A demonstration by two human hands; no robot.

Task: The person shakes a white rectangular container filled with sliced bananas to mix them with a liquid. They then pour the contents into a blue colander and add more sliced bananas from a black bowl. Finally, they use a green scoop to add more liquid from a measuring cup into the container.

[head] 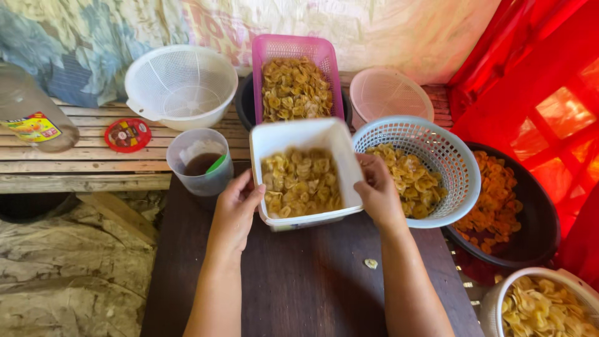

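I held the white tub (304, 138) of banana chips (301, 181) over the dark surface (299, 281), left hand (234, 209) and right hand (377, 190) fingers clamped on its sides, beside the blue basket (446, 156).

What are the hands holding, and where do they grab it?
Both hands hold a white square tub of yellow chips: the left hand grips its left side wall, the right hand its right side wall.
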